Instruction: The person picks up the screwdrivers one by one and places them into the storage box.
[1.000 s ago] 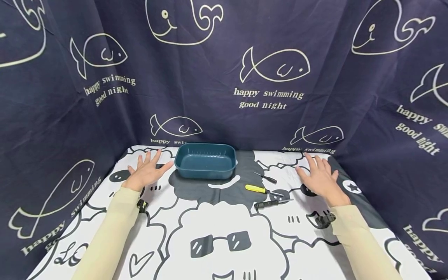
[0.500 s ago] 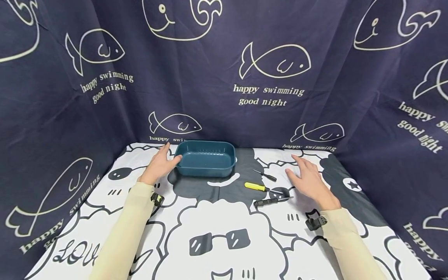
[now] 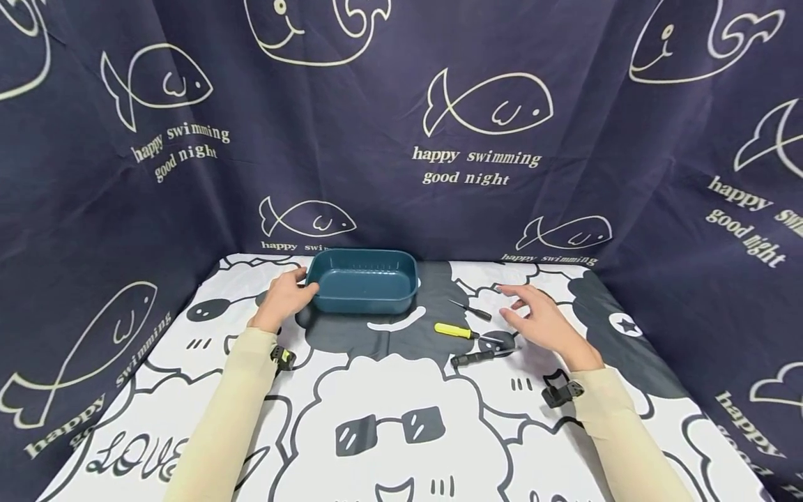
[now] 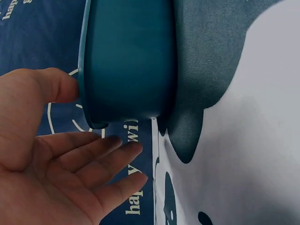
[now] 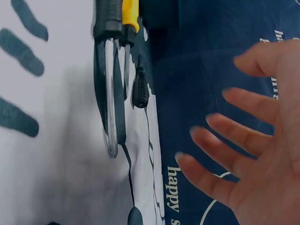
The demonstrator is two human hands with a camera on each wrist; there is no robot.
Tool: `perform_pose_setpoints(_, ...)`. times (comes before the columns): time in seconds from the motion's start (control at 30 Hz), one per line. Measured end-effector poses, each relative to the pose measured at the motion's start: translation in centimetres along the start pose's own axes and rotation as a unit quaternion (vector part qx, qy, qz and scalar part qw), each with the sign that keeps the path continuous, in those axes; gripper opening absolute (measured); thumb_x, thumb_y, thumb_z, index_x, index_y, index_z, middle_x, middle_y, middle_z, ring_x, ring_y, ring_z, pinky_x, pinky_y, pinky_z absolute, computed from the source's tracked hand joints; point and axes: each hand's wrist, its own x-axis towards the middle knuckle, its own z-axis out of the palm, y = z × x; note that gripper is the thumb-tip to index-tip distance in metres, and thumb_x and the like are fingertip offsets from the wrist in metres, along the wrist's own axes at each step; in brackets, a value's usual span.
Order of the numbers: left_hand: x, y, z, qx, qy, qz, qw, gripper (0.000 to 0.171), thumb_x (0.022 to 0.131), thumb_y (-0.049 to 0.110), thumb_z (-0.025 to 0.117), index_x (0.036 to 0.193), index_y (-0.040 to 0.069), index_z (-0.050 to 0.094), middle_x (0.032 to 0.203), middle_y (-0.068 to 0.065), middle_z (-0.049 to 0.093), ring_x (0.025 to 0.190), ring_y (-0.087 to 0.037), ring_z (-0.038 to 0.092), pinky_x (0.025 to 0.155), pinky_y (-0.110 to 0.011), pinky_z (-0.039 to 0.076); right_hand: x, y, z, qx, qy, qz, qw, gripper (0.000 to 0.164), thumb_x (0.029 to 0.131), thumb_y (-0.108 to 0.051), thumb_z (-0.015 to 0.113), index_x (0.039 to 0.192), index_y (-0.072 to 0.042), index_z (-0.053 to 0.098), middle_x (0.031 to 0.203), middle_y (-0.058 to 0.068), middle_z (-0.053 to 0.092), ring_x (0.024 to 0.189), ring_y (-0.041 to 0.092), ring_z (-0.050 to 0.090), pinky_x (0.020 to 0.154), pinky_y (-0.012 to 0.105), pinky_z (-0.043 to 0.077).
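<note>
My left hand (image 3: 282,301) is at the left end of a dark teal rectangular plastic basin (image 3: 364,305). In the left wrist view the thumb lies right at the basin's rim (image 4: 83,89), while the other fingers spread loosely outside its end wall. To the right, my right hand (image 3: 541,322) hovers beside three screwdrivers, its fingers slightly bent and holding nothing. Closest to those fingers lies a small black screwdriver (image 3: 479,314). A yellow-handled screwdriver (image 3: 453,330) is in front of it, and a larger black-handled screwdriver (image 3: 473,359) lies nearest to me.
A white cloth with cartoon sheep (image 3: 389,390) covers the table. Dark blue curtains (image 3: 376,139) with fish and whale drawings rise behind it and on both sides. The basin stands close to the back curtain. Each wrist wears a small black camera (image 3: 561,394).
My left hand has moved right, up to the basin's end. The right hand has come left toward the screwdrivers, its fingers bending from their earlier spread. The basin and screwdrivers stay put.
</note>
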Motion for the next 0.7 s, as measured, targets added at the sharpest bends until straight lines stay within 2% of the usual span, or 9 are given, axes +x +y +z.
perform_pose_setpoints(0.07, 0.02, -0.09, -0.02, -0.005, 0.004, 0.001, 1.0000, 0.061, 0.098, 0.027, 0.058, 0.152, 0.001, 0.049, 0.146, -0.022, 0.058, 0.130, -0.041, 0.060, 0.108, -0.055, 0.047, 0.08, 0.05, 0.09, 0.019, -0.014, -0.002, 1.000, 0.039, 0.094, -0.015, 0.072, 0.133, -0.009, 0.067, 0.128, 0.014, 0.067, 0.094, 0.029, 0.071, 0.072, 0.037, 0.056)
perform_pose_setpoints(0.17, 0.07, -0.17, -0.05, -0.008, 0.014, 0.002, 0.9999, 0.058, 0.097, 0.025, 0.058, 0.150, 0.001, 0.053, 0.142, -0.021, 0.062, 0.130, -0.040, 0.060, 0.109, -0.055, 0.046, 0.13, 0.12, 0.23, 0.046, -0.046, 0.007, 0.998, 0.036, 0.091, -0.015, 0.076, 0.127, -0.013, 0.071, 0.119, 0.012, 0.072, 0.088, 0.022, 0.071, 0.068, 0.029, 0.054)
perform_pose_setpoints(0.3, 0.20, -0.29, 0.01, -0.006, 0.037, 0.008, 0.9993, 0.058, 0.096, 0.023, 0.058, 0.149, 0.000, 0.054, 0.137, -0.019, 0.066, 0.131, -0.038, 0.059, 0.111, -0.054, 0.044, 0.13, 0.30, 0.29, 0.091, -0.093, 0.023, 0.991, 0.038, 0.089, -0.015, 0.080, 0.126, -0.012, 0.072, 0.110, 0.014, 0.074, 0.088, 0.022, 0.071, 0.067, 0.030, 0.054)
perform_pose_setpoints(0.5, 0.17, -0.35, 0.20, -0.005, 0.046, 0.014, 0.9988, 0.053, 0.096, 0.018, 0.058, 0.147, 0.004, 0.058, 0.129, -0.016, 0.071, 0.128, -0.038, 0.062, 0.107, -0.055, 0.046, -0.15, 0.75, 0.64, 0.122, -0.169, 0.040, 0.977, 0.034, 0.090, -0.014, 0.079, 0.122, -0.007, 0.074, 0.100, 0.005, 0.076, 0.086, 0.022, 0.070, 0.070, 0.029, 0.054)
perform_pose_setpoints(0.7, 0.12, -0.40, 0.29, -0.013, 0.050, 0.010, 0.9986, 0.054, 0.095, 0.019, 0.058, 0.146, 0.005, 0.058, 0.125, -0.016, 0.073, 0.127, -0.038, 0.062, 0.105, -0.054, 0.047, -0.16, 0.49, 0.76, 0.143, -0.221, 0.047, 0.964, 0.028, 0.088, -0.014, 0.080, 0.115, -0.008, 0.077, 0.103, 0.007, 0.077, 0.085, 0.022, 0.070, 0.073, 0.028, 0.054)
